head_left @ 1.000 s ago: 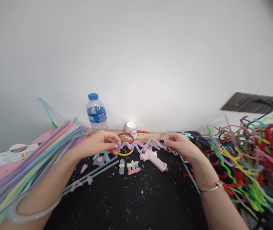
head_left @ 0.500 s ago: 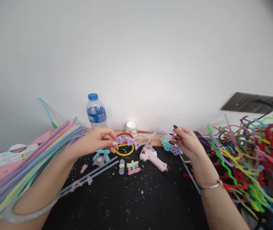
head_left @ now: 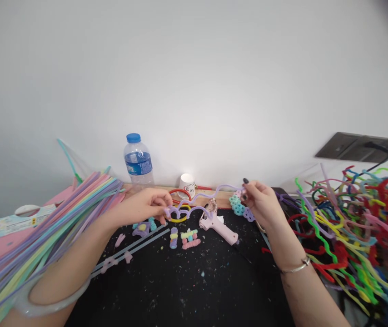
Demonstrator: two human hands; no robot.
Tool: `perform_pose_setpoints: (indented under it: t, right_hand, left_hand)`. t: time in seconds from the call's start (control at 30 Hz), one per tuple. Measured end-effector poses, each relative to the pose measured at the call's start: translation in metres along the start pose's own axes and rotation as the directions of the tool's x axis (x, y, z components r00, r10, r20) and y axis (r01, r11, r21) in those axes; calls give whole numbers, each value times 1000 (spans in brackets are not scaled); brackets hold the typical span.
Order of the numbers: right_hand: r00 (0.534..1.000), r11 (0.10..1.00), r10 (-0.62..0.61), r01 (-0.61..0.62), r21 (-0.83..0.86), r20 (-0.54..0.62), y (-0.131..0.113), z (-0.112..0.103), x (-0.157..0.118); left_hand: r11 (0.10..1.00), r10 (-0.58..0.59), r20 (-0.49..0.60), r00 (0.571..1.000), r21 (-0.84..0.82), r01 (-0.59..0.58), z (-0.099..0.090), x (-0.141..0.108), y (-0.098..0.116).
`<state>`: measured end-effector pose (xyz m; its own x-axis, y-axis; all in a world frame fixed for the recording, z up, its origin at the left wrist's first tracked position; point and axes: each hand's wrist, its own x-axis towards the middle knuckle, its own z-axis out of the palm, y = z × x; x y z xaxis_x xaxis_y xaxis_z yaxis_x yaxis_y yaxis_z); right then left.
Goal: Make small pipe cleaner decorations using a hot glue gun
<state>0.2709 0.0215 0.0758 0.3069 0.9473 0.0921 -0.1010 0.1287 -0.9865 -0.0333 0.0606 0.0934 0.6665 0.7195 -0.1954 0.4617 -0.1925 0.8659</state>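
Between my hands stretches a wavy lavender pipe cleaner (head_left: 199, 196), bent into small loops at its left part. My left hand (head_left: 155, 204) pinches the looped part. With thumb and finger, my right hand (head_left: 258, 200) grips the far end of the long strand. A shorter wavy strand hangs from the loops toward a pale pink glue gun (head_left: 219, 228) lying on the black table. Behind the loops, partly covered, lie a yellow ring (head_left: 180, 220) and a red ring (head_left: 184, 193). Teal and purple flower shapes (head_left: 239, 209) lie beside my right hand.
Straight pastel pipe cleaners (head_left: 61, 236) are heaped at left, with a tangle of bright ones (head_left: 350, 236) at right. A water bottle (head_left: 138, 161) and a paper cup (head_left: 187, 185) stand by the wall. Small fuzzy pieces (head_left: 190, 239) and glue sticks (head_left: 142, 245) lie in the middle.
My left hand has moved slightly right and down, and my right hand slightly left, so they are closer together. The loops have shifted and opened out a little; both hands keep their hold.
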Motion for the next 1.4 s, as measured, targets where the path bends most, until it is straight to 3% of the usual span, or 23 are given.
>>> perform_pose_setpoints:
  t: [0.13,0.3,0.4,0.57,0.73,0.8,0.9,0.97,1.13,1.3,1.4]
  right_hand:
    - [989,994,90,-83,-68,120,3,13,-5]
    - [998,992,53,-50,-113,23,6,3,0]
    - [999,980,27,-35,-195,-45,7,-7,5]
    - [995,881,25,-65,-469,-92,10,-24,11]
    - [987,692,-83,-42,-720,-138,7,-28,10]
    - [989,643,-116,6,-766,-89,3,-18,5]
    - [992,611,-47,122,-782,118,-2,3,-6]
    - [936,625,122,185,-758,329,-2,16,-14]
    - [849,668,275,169,-724,451,1,27,-24]
    - [735,863,390,-82,-498,555,-3,31,-28]
    - [760,912,373,-194,-363,532,-2,35,-28]
  left_hand:
    - [989,7,28,1000,-149,-3,9,5,-2]
    - [975,-35,54,998,-218,46,11,11,-11]
    - [990,-47,7,999,-134,47,8,12,-12]
    - [978,24,-164,986,208,11,10,7,-5]
    - [938,12,18,1000,345,-18,44,10,-6]
    - [917,71,-15,997,393,-59,62,16,-11]
    - [902,147,-90,985,421,-96,81,25,-17]
    - [904,170,-94,981,411,-117,84,29,-17]
    - [914,208,-152,966,382,-137,77,27,-6]
    - [961,241,-276,930,198,-191,75,21,5]
    - [978,186,-206,961,-50,-201,76,22,5]
